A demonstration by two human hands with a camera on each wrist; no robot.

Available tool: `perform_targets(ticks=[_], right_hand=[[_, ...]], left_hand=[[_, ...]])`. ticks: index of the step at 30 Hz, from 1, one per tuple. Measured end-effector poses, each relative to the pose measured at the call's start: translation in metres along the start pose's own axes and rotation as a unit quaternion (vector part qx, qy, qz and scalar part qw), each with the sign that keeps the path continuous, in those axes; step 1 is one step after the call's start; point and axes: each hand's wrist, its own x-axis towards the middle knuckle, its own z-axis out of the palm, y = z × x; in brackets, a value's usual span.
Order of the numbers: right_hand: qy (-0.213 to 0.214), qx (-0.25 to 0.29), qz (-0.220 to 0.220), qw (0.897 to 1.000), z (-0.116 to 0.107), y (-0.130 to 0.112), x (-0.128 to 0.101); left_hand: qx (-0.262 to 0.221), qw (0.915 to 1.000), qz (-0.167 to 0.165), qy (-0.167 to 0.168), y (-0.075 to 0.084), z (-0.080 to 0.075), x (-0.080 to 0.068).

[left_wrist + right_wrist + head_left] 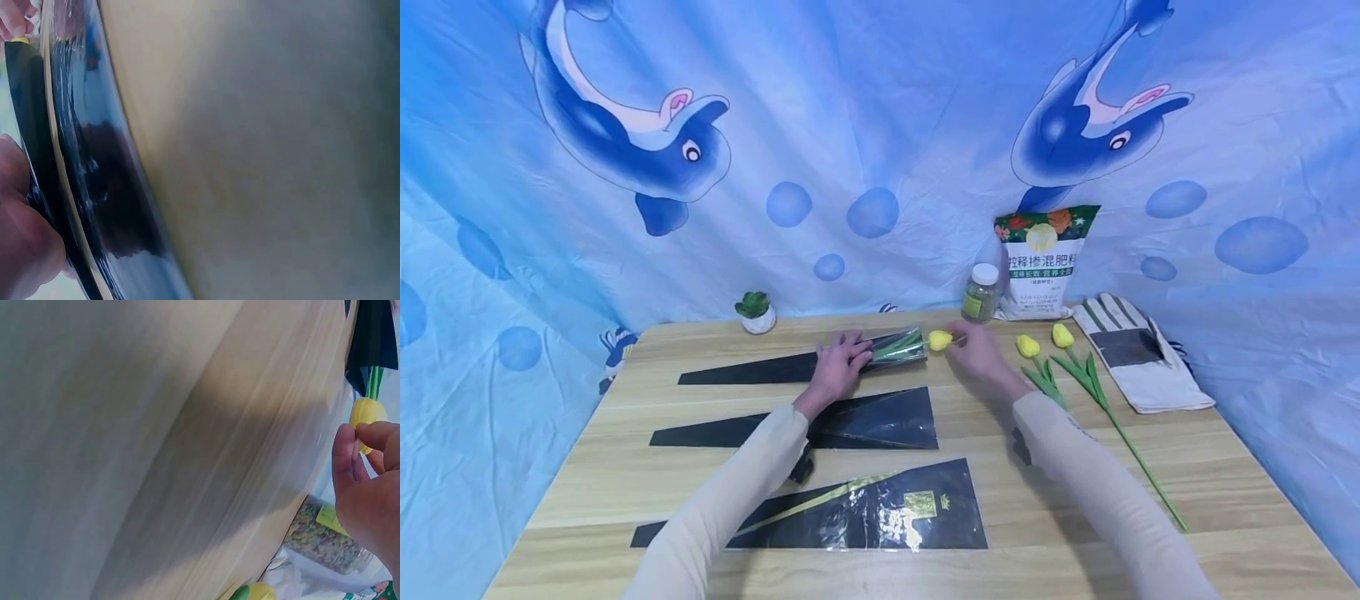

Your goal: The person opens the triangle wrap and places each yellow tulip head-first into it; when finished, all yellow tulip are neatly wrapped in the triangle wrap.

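Note:
A black flower sleeve [767, 369] with a clear front lies farthest back, with green leaves [898, 343] inside its wide end. My left hand [838, 364] rests on that sleeve, fingers spread, pressing its middle. From the sleeve's mouth pokes a yellow tulip [939, 340]. Just right of the bloom, my right hand [976, 348] pinches the tulip at its tip between thumb and fingers. The right wrist view shows the yellow bloom [367, 412] at the fingertips, its green stem running into the dark sleeve [375, 337].
Two more black sleeves, one plain [880, 421] and one gold-printed [857, 508], lie nearer on the wooden table. Two yellow tulips, one shorter [1028, 346] and one long-stemmed [1062, 336], lie right. Behind stand a jar [979, 296], fertilizer bag [1041, 271] and potted plant [756, 312]; gloves [1138, 354] lie far right.

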Motion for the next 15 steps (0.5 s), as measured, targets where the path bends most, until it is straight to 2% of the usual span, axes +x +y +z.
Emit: perform_targets(ticks=[7,11,15], right_hand=[[-0.016,-0.004,-0.035,0.999,0.006,-0.01,0.002],[-0.037,0.026,-0.012,0.999,0.01,-0.015,0.002],[-0.06,0.028,-0.003,0.998,0.013,-0.02,0.002]], left_hand=[[-0.006,1.0,-0.002,0.0,0.001,-0.001,0.002],[0.003,1.0,-0.006,-0.004,0.002,-0.002,0.001],[0.009,0.9999,-0.008,-0.009,0.004,-0.002,0.0]])
